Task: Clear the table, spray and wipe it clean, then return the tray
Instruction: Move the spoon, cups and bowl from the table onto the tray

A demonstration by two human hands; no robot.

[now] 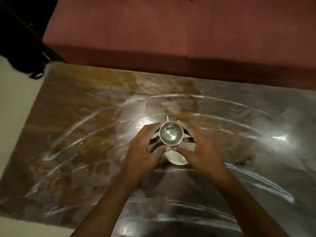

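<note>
Left hand (145,151) & right hand (198,147) curl round the steel mug (171,135) between them, thumbs meeting at its near side; white saucer (177,159) just beneath. Lift straight up w/ even grip, keeping it level

An empty steel cup (171,135) sits upright over a white saucer (177,159) on the streaked glossy table (77,134).

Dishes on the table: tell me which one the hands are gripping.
The metal cup: the left hand and right hand grip its sides. The white saucer, the only other dish, lies below it, partly hidden.
</note>
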